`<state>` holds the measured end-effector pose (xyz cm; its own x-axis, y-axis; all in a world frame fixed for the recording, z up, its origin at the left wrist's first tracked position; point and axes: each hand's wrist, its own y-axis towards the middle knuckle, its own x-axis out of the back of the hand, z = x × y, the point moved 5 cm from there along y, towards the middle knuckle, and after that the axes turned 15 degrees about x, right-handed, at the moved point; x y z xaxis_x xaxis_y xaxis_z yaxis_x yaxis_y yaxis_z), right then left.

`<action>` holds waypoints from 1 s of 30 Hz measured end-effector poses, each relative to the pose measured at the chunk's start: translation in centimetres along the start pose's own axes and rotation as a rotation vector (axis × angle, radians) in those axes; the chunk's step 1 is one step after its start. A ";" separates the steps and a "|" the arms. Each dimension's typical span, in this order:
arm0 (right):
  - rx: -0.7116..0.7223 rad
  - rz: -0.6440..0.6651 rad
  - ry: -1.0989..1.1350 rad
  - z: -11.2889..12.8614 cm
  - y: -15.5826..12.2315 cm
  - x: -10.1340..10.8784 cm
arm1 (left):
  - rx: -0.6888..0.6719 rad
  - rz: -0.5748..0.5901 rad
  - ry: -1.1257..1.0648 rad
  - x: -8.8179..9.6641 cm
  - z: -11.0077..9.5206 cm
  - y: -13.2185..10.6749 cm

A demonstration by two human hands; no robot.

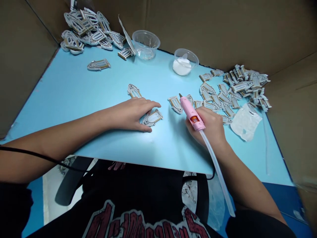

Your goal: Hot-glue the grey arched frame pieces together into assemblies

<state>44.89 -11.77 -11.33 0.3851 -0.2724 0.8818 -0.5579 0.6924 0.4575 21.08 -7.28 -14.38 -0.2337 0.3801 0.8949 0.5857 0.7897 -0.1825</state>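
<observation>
Black shirt (138,211) below — right hand (208,127), grip closed on pink glue gun (192,114); left hand (130,114) open (over an arched cutout (153,118)).

Here are two hands: one left hand (130,114) and one right hand (209,127). Under the left fingers (148,107) lies one frame (152,118), and one more frame (134,91) is just past them. The right fingers (205,120) hold one glue gun (192,112) with one stick (216,172). Far past the fingers are two cups (146,44) (185,61) and two piles (84,31) (245,87), each with too many frames to count.
</observation>
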 end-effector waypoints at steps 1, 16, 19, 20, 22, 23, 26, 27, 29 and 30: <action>-0.001 -0.003 0.000 0.0 0.0 0.0 | -0.005 -0.009 0.002 0.0 0.0 0.0; 0.062 -0.028 0.042 0.4 0.2 0.2 | 0.027 0.025 -0.109 -0.1 0.5 -0.4; 0.132 -0.029 0.124 0.9 0.4 0.4 | -0.005 -0.036 -0.161 0.0 0.6 -0.3; 0.157 -0.020 0.159 1.2 0.4 0.5 | -0.027 -0.082 -0.178 0.1 0.6 -0.3; 0.201 0.016 0.222 1.8 0.4 0.4 | -0.082 -0.183 -0.214 0.4 0.4 -0.5; 0.216 0.041 0.248 2.0 0.5 0.3 | -0.110 -0.227 -0.226 0.6 0.3 -0.7; 0.218 0.110 0.297 2.5 0.5 -0.3 | -0.188 -0.306 -0.218 0.8 -0.3 -1.2; 0.211 0.126 0.304 2.5 0.5 -0.5 | -0.214 -0.319 -0.207 0.8 -0.5 -1.3; 0.202 0.148 0.311 2.5 0.5 -0.8 | -0.260 -0.335 -0.187 0.9 -0.9 -1.6; 0.200 0.150 0.309 2.5 0.4 -1.0 | -0.279 -0.344 -0.178 1.0 -1.0 -1.8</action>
<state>42.45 -12.86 -11.69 0.4744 0.0571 0.8785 -0.7454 0.5570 0.3663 20.63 -8.81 -12.78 -0.5657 0.2155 0.7960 0.6317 0.7338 0.2502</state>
